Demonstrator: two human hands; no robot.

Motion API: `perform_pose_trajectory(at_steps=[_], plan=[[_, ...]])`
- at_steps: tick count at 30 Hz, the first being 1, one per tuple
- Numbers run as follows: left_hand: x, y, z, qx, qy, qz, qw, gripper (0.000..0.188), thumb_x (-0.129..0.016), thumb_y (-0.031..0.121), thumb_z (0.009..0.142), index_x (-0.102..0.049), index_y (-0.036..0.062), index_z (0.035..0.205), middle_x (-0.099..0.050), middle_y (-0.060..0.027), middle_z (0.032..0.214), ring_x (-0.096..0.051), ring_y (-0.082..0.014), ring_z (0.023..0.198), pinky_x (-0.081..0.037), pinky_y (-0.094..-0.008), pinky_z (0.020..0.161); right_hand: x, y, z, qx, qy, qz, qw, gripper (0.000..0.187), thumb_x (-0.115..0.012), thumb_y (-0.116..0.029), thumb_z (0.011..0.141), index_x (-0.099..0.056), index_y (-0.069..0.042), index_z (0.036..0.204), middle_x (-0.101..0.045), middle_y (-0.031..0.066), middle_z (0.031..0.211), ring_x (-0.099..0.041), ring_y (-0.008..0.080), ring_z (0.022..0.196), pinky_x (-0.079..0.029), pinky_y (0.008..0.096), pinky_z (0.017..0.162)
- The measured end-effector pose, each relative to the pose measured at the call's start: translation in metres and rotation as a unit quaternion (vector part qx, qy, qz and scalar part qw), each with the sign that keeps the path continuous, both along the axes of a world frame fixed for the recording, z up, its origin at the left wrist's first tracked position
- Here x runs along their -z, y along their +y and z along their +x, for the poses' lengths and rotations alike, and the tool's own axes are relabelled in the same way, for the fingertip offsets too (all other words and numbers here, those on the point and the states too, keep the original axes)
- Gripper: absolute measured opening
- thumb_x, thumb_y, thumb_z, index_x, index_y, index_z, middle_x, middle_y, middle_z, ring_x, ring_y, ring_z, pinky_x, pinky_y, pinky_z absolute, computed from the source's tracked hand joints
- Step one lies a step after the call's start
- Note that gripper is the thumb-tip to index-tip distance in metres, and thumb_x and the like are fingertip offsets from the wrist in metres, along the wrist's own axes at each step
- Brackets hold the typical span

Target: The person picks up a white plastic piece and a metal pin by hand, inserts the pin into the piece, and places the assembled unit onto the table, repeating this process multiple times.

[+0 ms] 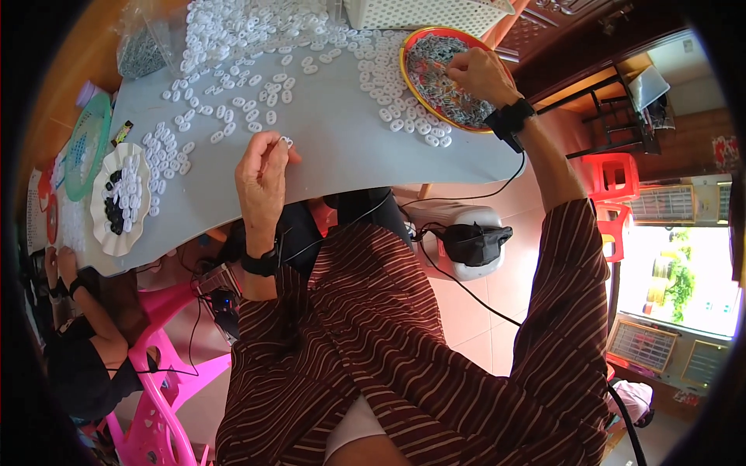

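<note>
The left hand (pixel 264 175) pinches a white oval piece (pixel 287 141) over the bench (pixel 350 147); to its right and farther from the body, the red tray (pixel 405 68) of metal pieces (pixel 429 53) lies beneath the right hand (pixel 478 76), fingers bunched, any grip indeterminable.

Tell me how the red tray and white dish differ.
The red tray is round with a smooth yellow rim; the white dish has a wavy edge. The red tray holds mostly grey pieces under the right hand; the white dish holds white pieces and black pieces. Both rest on the table.
</note>
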State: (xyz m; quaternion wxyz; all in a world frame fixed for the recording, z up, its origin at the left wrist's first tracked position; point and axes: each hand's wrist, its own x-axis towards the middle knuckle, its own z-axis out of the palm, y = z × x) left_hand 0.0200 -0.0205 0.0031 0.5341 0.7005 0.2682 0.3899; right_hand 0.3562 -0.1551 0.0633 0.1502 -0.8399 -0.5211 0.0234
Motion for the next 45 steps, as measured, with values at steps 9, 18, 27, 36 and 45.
perform_pose_trajectory(at_steps=[9,18,27,36,45], plan=[[0.002,-0.002,0.003,0.002,-0.025,-0.001,1.0,0.008,-0.055,0.008,0.091,-0.054,0.0003,0.09,-0.055,-0.0004,0.067,-0.042,-0.0036,0.06,-0.036,-0.0191,0.056,0.006,0.013,-0.021,-0.025,0.05,0.055,0.997,0.017,-0.067,-0.012,0.072,-0.07,-0.003,0.087,-0.066,0.0149,0.07,-0.065,0.0255,0.064,-0.052,0.0355,0.065],[0.002,0.0,0.0,-0.002,-0.006,0.022,1.0,0.008,-0.054,0.008,0.091,-0.055,0.0005,0.09,-0.055,-0.0002,0.066,-0.04,-0.0033,0.059,-0.035,-0.0194,0.054,0.0,0.001,-0.005,0.042,0.034,0.049,0.997,0.014,-0.063,-0.014,0.076,-0.071,-0.005,0.081,-0.065,0.0122,0.064,-0.064,0.024,0.059,-0.051,0.0353,0.061],[0.002,0.0,0.002,-0.001,-0.011,0.02,1.0,0.009,-0.054,0.009,0.091,-0.054,0.0004,0.089,-0.055,0.0001,0.066,-0.039,-0.003,0.058,-0.033,-0.0191,0.053,0.006,0.006,-0.011,-0.027,-0.011,0.043,0.999,0.013,-0.063,-0.014,0.074,-0.071,-0.007,0.079,-0.065,0.0129,0.068,-0.063,0.0264,0.063,-0.05,0.0374,0.062],[0.002,-0.001,0.0,0.007,-0.008,-0.01,1.0,0.007,-0.055,0.008,0.09,-0.055,0.0004,0.091,-0.054,0.0005,0.066,-0.039,-0.0026,0.057,-0.033,-0.0188,0.052,0.006,0.022,-0.022,-0.013,-0.088,-0.063,0.994,0.017,-0.068,-0.017,0.073,-0.067,-0.001,0.071,-0.063,0.0158,0.065,-0.063,0.0283,0.063,-0.05,0.0391,0.061],[-0.003,0.0,-0.005,0.008,0.002,-0.001,1.0,0.007,-0.055,0.006,0.089,-0.055,-0.0002,0.09,-0.057,-0.0008,0.068,-0.047,-0.0041,0.061,-0.038,-0.0189,0.055,-0.013,0.021,-0.038,0.041,0.099,0.007,0.994,0.02,-0.07,-0.017,0.07,-0.066,0.001,0.078,-0.065,0.0156,0.07,-0.065,0.0225,0.065,-0.052,0.0316,0.062]])
